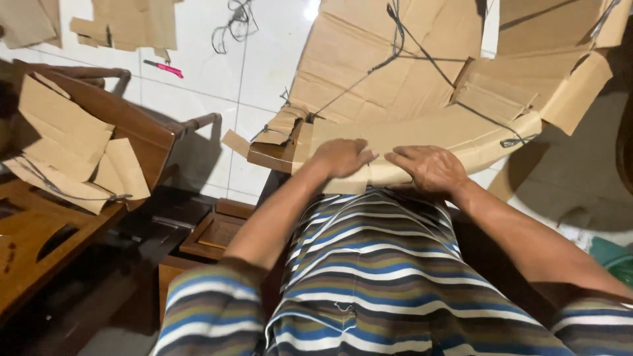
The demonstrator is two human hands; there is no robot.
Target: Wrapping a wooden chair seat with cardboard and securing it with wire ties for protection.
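A white tiled floor (257,79) was seen, on which flattened brown cardboard pieces (132,23), a small pink marker pen (165,68) and a loose tangle of dark cord (234,26) were laid.

1. Both hands, left hand (339,158) and right hand (428,168), press flat on the cardboard sheet (395,138); string (422,56) crosses its top.
2. Left of it, white floor tiles (198,99) lie open, save a pink cutter (165,68).
3. A wooden chair (125,125) heaped with cardboard scraps (66,132) blocks the far left.
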